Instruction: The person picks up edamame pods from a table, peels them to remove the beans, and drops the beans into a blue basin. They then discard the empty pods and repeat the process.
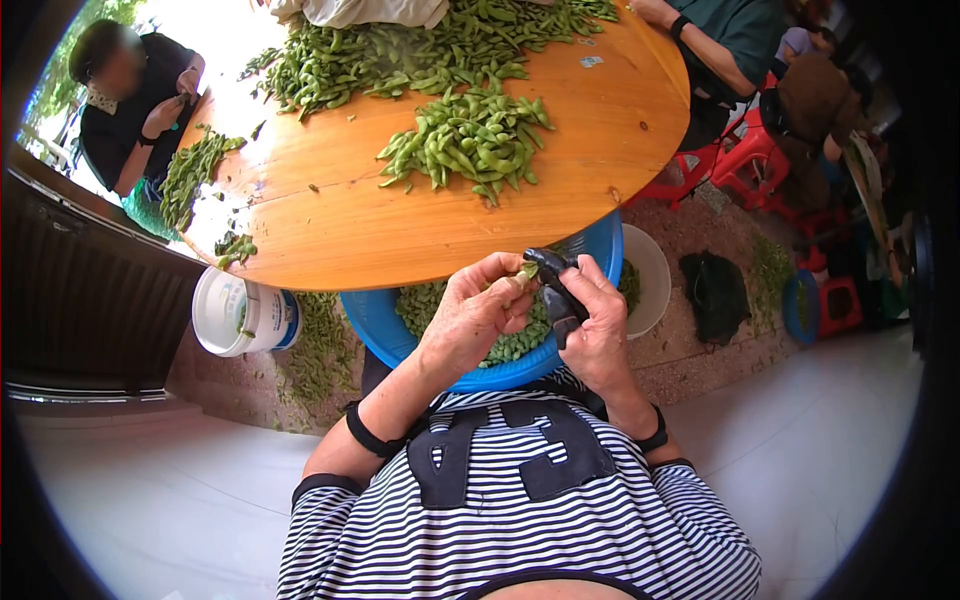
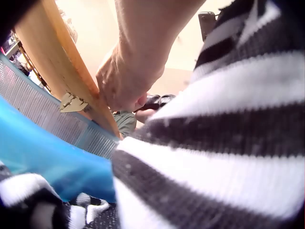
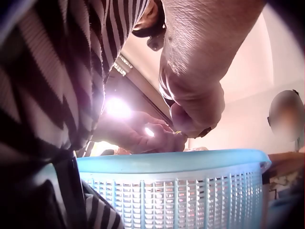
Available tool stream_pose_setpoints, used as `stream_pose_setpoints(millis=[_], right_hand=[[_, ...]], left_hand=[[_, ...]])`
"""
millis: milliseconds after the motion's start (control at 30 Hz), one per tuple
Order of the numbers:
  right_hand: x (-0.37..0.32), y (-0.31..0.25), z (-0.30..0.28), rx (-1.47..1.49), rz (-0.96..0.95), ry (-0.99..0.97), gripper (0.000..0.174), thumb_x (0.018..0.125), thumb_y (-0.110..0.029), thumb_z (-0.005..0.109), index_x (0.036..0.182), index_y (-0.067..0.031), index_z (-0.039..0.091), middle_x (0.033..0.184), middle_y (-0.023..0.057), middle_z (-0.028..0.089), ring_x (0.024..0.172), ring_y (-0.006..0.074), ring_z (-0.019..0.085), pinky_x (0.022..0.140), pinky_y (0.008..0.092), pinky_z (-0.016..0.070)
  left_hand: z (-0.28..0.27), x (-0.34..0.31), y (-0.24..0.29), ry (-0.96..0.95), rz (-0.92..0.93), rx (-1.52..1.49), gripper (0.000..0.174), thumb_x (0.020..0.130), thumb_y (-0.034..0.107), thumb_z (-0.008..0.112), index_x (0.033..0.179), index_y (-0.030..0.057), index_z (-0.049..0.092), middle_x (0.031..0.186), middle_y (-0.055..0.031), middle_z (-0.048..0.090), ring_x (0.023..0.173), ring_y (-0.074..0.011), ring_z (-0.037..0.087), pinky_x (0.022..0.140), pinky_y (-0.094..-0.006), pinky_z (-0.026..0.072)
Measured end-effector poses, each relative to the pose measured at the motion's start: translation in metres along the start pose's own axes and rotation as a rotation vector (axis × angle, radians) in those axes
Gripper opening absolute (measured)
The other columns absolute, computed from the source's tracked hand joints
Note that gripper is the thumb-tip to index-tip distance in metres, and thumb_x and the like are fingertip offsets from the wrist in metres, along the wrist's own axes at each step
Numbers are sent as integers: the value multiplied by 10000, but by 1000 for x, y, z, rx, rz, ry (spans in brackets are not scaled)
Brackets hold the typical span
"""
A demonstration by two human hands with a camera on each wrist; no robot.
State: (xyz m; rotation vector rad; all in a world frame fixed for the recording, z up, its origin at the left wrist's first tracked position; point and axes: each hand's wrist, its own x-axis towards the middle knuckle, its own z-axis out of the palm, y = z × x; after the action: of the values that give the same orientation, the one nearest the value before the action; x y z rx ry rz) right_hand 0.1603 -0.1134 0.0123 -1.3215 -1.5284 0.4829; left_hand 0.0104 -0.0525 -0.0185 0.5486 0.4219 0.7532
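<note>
From the head view, the left hand (image 1: 478, 305) pinches a small green soybean pod (image 1: 527, 270) between thumb and fingertips. It holds the pod just above the round blue plastic mesh basket (image 1: 375, 320), which sits in the person's lap and is partly full of pods. The right hand (image 1: 597, 325) is curled round a pair of black scissors (image 1: 555, 290), whose tip meets the end of the pod. Just beyond the hands lie a round varnished wooden table (image 1: 400, 220), a loose heap of green pods (image 1: 470, 135) and, below the table's edge, a white plastic bucket (image 1: 235, 315).

From the left wrist, the left hand (image 2: 125, 83) shows knuckles-on, fingers bent, against the table's edge. The dark scissors (image 2: 157, 101) are just beside it, and the pod itself is hidden.

From the right wrist, the right hand (image 3: 195, 102) is bunched tight over the basket's rim (image 3: 176, 164), touching the left hand's fingers (image 3: 152, 136). The blades cannot be made out.

The likeliest trouble is a nick. The scissor tip works very near the left fingertips, and a short pod leaves little to hold. A loose pinch could also let the pod slip or spring past the rim onto the littered floor.
</note>
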Motion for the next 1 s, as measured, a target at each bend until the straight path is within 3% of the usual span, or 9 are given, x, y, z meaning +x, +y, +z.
stream_pose_setpoints(millis=[367,567,633,700,767,800,867,933,1000], right_hand=[[2,-1,-4,31,-9,-132,511,580,107,477,1069,38,609,857,129,454,742,284,514,653,301,436],[-9,48,-11,202,37,78,405,620,-3,492,1007,61,594,820,107,472,713,215,515,647,274,418],[2,27,-40,169,107,57,331,662,-20,483,964,72,580,839,76,490,733,158,510,649,241,407],[-1,23,-62,320,391,171,339,672,28,455,987,69,577,850,96,508,755,178,525,673,253,417],[-1,48,-91,-318,199,106,375,670,84,419,1010,63,574,861,138,520,776,268,555,705,290,432],[-1,50,-96,-490,208,134,416,646,116,423,1036,61,557,901,194,540,833,386,557,762,351,454],[-8,68,-104,-615,244,135,432,631,124,427,1040,63,549,915,206,544,852,411,549,770,380,454],[-11,74,-109,-679,292,124,475,605,136,450,1067,61,531,929,222,545,881,431,550,785,451,442],[-13,69,-106,-655,300,116,472,609,136,451,1066,58,535,926,222,545,888,428,552,784,442,444]], left_hand=[[-13,1,-3,68,6,58,180,890,-1,468,1024,26,585,823,-32,587,677,-99,526,535,-222,374],[-2,0,3,11,-34,-79,267,889,27,468,1138,-8,559,985,-91,611,823,-138,587,645,-244,479],[-8,-1,7,-143,-99,-35,372,901,55,474,1265,-12,504,1114,-134,596,944,-180,605,778,-288,512],[-11,-1,7,-211,-71,-31,411,909,66,472,1312,-12,465,1183,-157,567,1036,-205,582,850,-320,494],[-11,-2,8,-280,-44,-30,452,917,76,469,1359,-12,427,1251,-180,538,1128,-231,559,922,-353,475],[-9,-5,9,-302,-32,-3,488,899,36,456,1382,-5,399,1303,-190,506,1206,-259,505,993,-383,423],[-5,-7,14,-326,-19,25,528,881,-4,442,1404,1,371,1355,-201,474,1285,-288,451,1064,-413,370],[-1,-10,20,-330,345,1333,607,827,-82,412,1421,18,347,1390,-187,452,1334,-316,388,1113,-415,309],[8,-18,24,-287,284,1476,642,800,-107,400,1425,24,341,1395,-182,451,1330,-328,392,1118,-414,299]])
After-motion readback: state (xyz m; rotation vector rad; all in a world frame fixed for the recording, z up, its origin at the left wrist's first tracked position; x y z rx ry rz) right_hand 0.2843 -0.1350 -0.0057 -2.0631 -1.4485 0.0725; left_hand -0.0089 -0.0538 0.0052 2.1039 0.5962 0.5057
